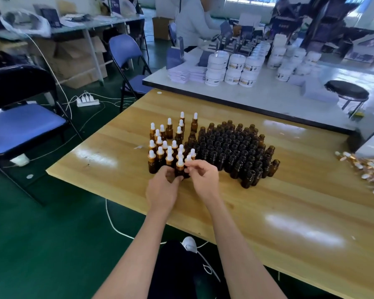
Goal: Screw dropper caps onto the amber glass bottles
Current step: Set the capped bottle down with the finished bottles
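Head view: my two bare hands meet at the near edge of a crowd of small bottles on a glossy, pale wooden table (268,212) with long grain lines and bright window glare.

The bottle (179,173) I am working on is a small round cylinder of dark amber glass. Its cap (180,161) has a soft white rubber bulb above a shiny gold collar.

My left hand (162,189) comes in from the lower centre of the frame, its fingers curled round the lower body of the bottle and holding it upright on the table. My right hand (204,180) sits just to the right of it, fingers bent and drawn together, with thumb and forefinger pinching at the gold collar of the cap. The other fingers are loosely curled and hold nothing.

The bottle stands between my two hands, at the front of the capped bottles (164,145), which fill the left half of the crowd. Their white bulbs stick up in rough rows.

To the right, touching them, is a dense block of open bottles (231,147), dark brown with bare threaded necks.

Well apart, at the right edge of the frame, the loose caps (369,171) lie in a heap of gold and white.

Beyond, in the upper right, a white table (257,98) carries stacked white jars (235,69). A blue padded folding chair (24,124) stands on the green floor (41,234) at the left.
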